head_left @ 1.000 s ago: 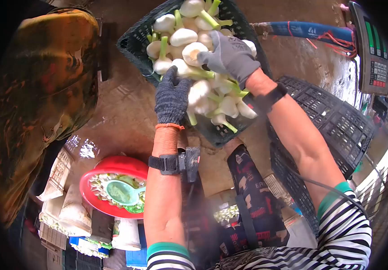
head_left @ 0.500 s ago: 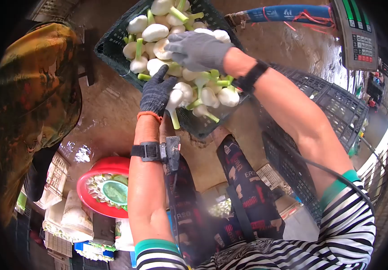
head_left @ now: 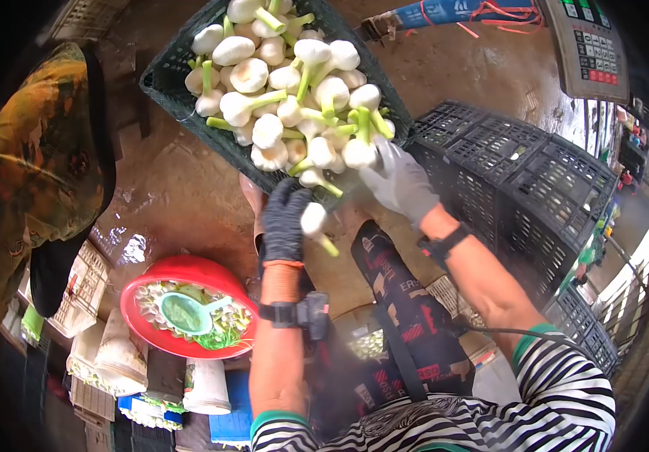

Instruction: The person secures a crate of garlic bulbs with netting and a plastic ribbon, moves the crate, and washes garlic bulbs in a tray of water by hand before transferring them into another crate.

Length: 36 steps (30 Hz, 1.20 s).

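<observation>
Below the near edge of the dark green plastic crate [head_left: 168,89], my left hand [head_left: 283,226] in a dark knit glove is closed on one garlic bulb [head_left: 313,218], its cut green stem pointing down. The crate is heaped with white garlic bulbs [head_left: 249,75] with short green stems. At the crate's lower right corner is my right hand [head_left: 400,181], in a grey glove, with fingers stretched toward a bulb [head_left: 360,154]; whether they touch it is unclear.
Black slatted crates [head_left: 520,166] stand at the right, below a scale's keypad panel [head_left: 588,53]. A red basin [head_left: 189,267] holding garlic pieces and a green strainer [head_left: 183,313] is at lower left. Camouflage cloth [head_left: 46,166] fills the far left.
My left hand has drawn down from the crate with a garlic bulb. My right hand has moved from the middle of the heap to the lower right corner. The view has shifted slightly.
</observation>
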Tool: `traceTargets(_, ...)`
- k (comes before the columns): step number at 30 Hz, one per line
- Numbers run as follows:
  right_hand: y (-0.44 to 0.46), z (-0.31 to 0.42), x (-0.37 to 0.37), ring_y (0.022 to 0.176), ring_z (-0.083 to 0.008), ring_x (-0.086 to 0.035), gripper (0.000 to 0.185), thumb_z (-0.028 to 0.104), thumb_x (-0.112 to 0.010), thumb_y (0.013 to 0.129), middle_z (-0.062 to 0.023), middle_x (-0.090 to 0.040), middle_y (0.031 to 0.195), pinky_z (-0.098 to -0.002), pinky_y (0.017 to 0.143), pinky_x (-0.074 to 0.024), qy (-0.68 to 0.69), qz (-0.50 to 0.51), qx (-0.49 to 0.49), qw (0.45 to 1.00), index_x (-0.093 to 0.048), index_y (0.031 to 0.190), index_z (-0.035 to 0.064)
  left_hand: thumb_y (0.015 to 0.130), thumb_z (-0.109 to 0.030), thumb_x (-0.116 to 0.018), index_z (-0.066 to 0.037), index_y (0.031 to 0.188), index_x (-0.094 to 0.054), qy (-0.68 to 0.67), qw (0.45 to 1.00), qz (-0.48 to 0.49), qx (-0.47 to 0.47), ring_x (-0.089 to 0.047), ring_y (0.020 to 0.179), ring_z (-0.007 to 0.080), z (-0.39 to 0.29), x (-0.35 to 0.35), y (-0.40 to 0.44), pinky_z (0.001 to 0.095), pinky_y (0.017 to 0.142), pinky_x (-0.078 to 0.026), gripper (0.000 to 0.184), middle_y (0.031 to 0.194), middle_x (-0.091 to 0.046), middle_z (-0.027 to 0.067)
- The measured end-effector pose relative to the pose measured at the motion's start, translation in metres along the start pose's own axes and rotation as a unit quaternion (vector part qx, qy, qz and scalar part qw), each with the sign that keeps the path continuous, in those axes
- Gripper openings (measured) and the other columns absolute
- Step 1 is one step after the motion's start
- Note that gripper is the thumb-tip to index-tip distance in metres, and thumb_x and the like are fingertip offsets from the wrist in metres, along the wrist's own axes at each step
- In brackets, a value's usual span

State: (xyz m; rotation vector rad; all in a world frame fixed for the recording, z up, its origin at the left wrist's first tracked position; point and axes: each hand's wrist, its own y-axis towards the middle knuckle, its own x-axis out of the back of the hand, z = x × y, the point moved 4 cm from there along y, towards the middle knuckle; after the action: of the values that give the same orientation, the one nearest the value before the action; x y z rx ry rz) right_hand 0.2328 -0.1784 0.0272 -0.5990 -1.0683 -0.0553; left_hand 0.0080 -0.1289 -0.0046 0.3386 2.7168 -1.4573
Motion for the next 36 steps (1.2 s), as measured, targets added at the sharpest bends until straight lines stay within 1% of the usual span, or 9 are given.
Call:
traceTargets(5,0.008,0.023,-0.021,0.093,-0.0250,-0.055,0.055,0.040,-0.057,0.080,-0.0078,-0.057,0.097,-0.0401,0.076,-0.0449,-0.147,-0.053,0.079,0.985,-0.048,0.124,0.0064,0.081,-0.007,-0.066,0.005,0.130,-0.044,-0.051,0.996,-0.069,0.037,-0.057,0.088,0.0145,0.050,-0.046,-0.003,0.0257,0.077,-0.048,0.055,0.104,-0.060,0.0104)
traceTargets(12,0.022,0.008,-0.038,0.110,-0.0287,-0.050,0.058,0.040,-0.050,0.086,-0.0120,-0.053,0.124,-0.0466,0.089,-0.0389,-0.172,0.121,0.051,0.976,-0.046,0.130,0.0047,0.068,-0.019,-0.066,-0.007,0.086,-0.059,-0.158,0.985,0.004,-0.075,-0.056,0.088,0.0359,0.145,-0.035,0.042,0.0404,0.072,-0.049,0.022,0.093,-0.058,0.0169)
traceTargets(14,0.018,0.017,-0.028,0.112,-0.0303,-0.050,0.055,0.038,-0.049,0.086,-0.0144,-0.054,0.124,-0.0451,0.093,-0.0379,-0.194,0.065,0.095,0.974,-0.048,0.128,0.0029,0.070,-0.025,-0.064,-0.008,0.082,-0.061,0.500,0.822,0.081,-0.259,-0.057,0.085,0.0365,0.046,-0.068,0.003,0.0426,0.073,-0.048,0.021,0.086,-0.059,0.0177)
traceTargets(20,0.002,0.018,-0.002,0.098,-0.0335,-0.057,0.033,0.017,-0.057,0.082,-0.0151,-0.060,0.109,-0.0404,0.088,-0.0441,-0.022,0.001,0.230,0.973,-0.057,0.111,0.0009,0.069,-0.025,-0.070,-0.009,0.096,-0.059,0.254,0.938,0.019,-0.237,-0.060,0.089,0.0340,0.084,-0.057,0.036,0.0397,0.076,-0.049,0.033,0.095,-0.063,0.0155)
traceTargets(23,-0.006,0.034,-0.002,0.089,-0.0342,-0.059,0.025,0.008,-0.058,0.079,-0.0137,-0.062,0.098,-0.0408,0.079,-0.0478,-0.038,0.072,0.274,0.958,-0.059,0.104,0.0079,0.070,-0.023,-0.069,-0.008,0.094,-0.058,0.473,0.868,0.047,-0.142,-0.059,0.090,0.0347,0.048,-0.043,0.018,0.0400,0.075,-0.048,0.031,0.094,-0.062,0.0155)
traceTargets(25,-0.008,0.044,-0.003,0.088,-0.0254,-0.061,0.026,0.007,-0.059,0.082,-0.0108,-0.062,0.096,-0.0362,0.076,-0.0493,-0.045,0.065,0.337,0.938,-0.058,0.108,0.0069,0.071,-0.024,-0.067,-0.008,0.092,-0.060,0.369,0.870,0.018,-0.326,-0.056,0.097,0.0347,0.068,-0.026,0.027,0.0411,0.077,-0.047,0.028,0.097,-0.060,0.0167)
traceTargets(29,0.027,0.027,-0.012,0.085,-0.0060,-0.055,0.034,0.014,-0.063,0.086,-0.0007,-0.061,0.094,-0.0244,0.075,-0.0484,0.360,-0.083,-0.029,0.929,-0.056,0.117,0.0030,0.073,-0.021,-0.066,-0.010,0.104,-0.064,0.417,0.869,-0.034,-0.263,-0.055,0.103,0.0328,0.070,0.014,-0.036,0.0384,0.087,-0.045,0.033,0.108,-0.060,0.0156)
traceTargets(31,0.046,0.020,-0.025,0.083,-0.0122,-0.059,0.035,0.016,-0.064,0.084,-0.0058,-0.062,0.093,-0.0280,0.076,-0.0488,0.404,-0.095,-0.025,0.909,-0.057,0.115,0.0017,0.073,-0.017,-0.066,-0.010,0.104,-0.065,0.357,0.912,-0.008,-0.200,-0.056,0.104,0.0308,0.064,0.019,-0.049,0.0381,0.089,-0.044,0.032,0.111,-0.060,0.0145)
traceTargets(36,0.030,0.059,-0.027,0.078,-0.0299,-0.059,0.015,0.019,-0.058,0.079,-0.0099,-0.059,0.087,-0.0398,0.068,-0.0475,-0.080,0.042,0.243,0.966,-0.061,0.089,0.0085,0.072,-0.016,-0.069,-0.008,0.100,-0.067,0.358,0.927,-0.030,-0.107,-0.058,0.100,0.0283,0.103,0.031,-0.073,0.0361,0.088,-0.046,0.030,0.110,-0.062,0.0128)
